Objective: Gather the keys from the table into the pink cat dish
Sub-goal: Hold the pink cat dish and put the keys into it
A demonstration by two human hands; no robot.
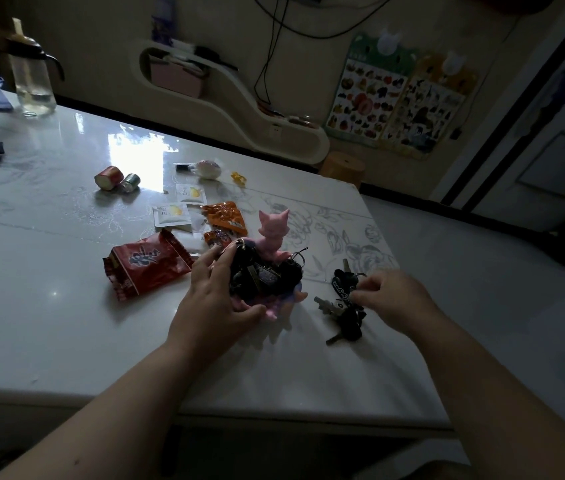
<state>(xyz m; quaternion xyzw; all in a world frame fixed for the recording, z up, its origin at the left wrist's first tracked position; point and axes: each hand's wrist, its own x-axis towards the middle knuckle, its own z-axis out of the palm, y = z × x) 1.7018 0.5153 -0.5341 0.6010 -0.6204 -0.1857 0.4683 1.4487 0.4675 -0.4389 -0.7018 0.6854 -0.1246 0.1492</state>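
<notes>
A person is reaching over the white counter [66, 323] with both bare hands, gathering keys. Nearest, the right hand [392, 299] is closing its fingertips on a dark bunch of keys [341, 306] lying just right of the pink cat dish [274, 237]; whether that grip is fully pinched cannot be told. The left hand [212, 299] is spreading wide over the dish rim, steadying it, with a heap of dark keys [260, 275] already sitting inside. Lifting the bunch by its ring, clear of the rim, and lowering it onto the heap would likely be keeping the already crowded dish from tipping. Beyond, snack packets [146, 265] are lying scattered.
</notes>
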